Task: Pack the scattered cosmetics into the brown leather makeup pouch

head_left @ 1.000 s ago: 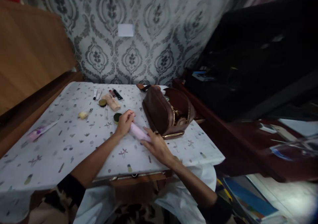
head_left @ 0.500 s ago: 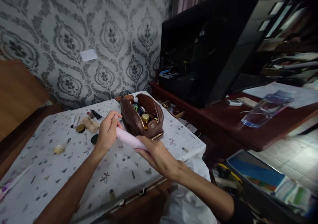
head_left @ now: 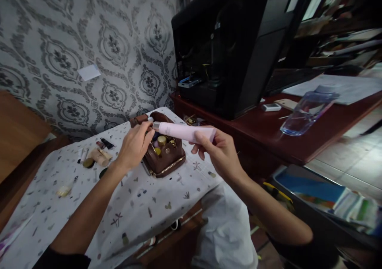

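A pale pink squeeze tube with a silver cap is held sideways above the table. My right hand grips its flat crimped end between thumb and fingers. At the other end, the bent fingers of my left hand close on the cap's tip, partly hiding it. Beneath the tube stands a brown makeup bag, unzipped, with several small jars inside, one of them a gold-lidded jar.
Left on the patterned tablecloth lie a beige bottle, a black tube, a round gold lid and a small yellowish item. A computer case and a clear bottle occupy the red-brown desk.
The pink tube has risen and turned more level, with its silver cap now visible. My right hand has moved up and right. The view has shifted to the right.
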